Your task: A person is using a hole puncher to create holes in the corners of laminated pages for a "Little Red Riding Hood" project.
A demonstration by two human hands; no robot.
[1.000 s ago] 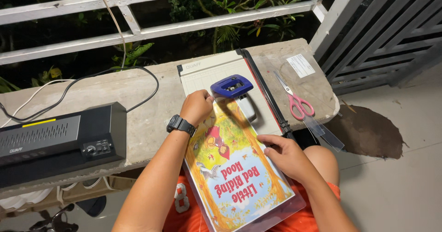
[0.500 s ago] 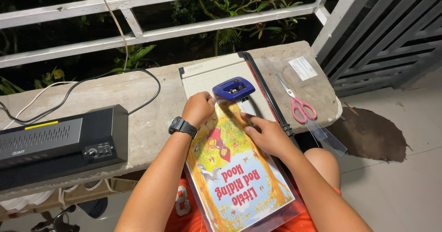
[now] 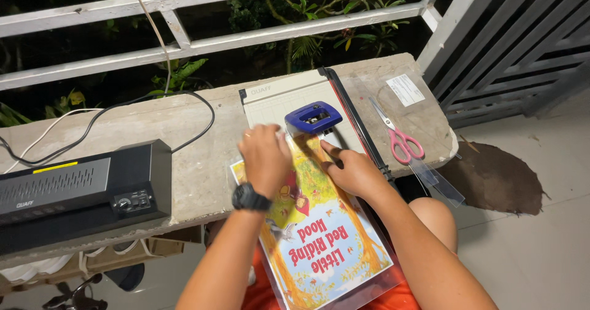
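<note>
**Laminated sheet held flat at the punch**

On the left of the table (image 3: pixel 196 162) your black laminator (image 3: pixel 80 190) sits with a yellow strip label on its top edge. Your left hand (image 3: pixel 265 159) lies closed-fingered on the picture sheet (image 3: pixel 319 230), pinning its top edge. Your right hand (image 3: pixel 351 171) presses flat beside it, forefinger extended toward the blue punch (image 3: pixel 313 118) on the paper trimmer (image 3: pixel 289 98). Pink scissors (image 3: pixel 399 139) lie right, below a white rectangular label (image 3: pixel 405 90).

We wear a black wristwatch (image 3: pixel 249 196) with a dark round face on our left wrist, both forearms bare of sleeves, and bright orange shorts (image 3: pixel 393 298) over our thighs.
</note>
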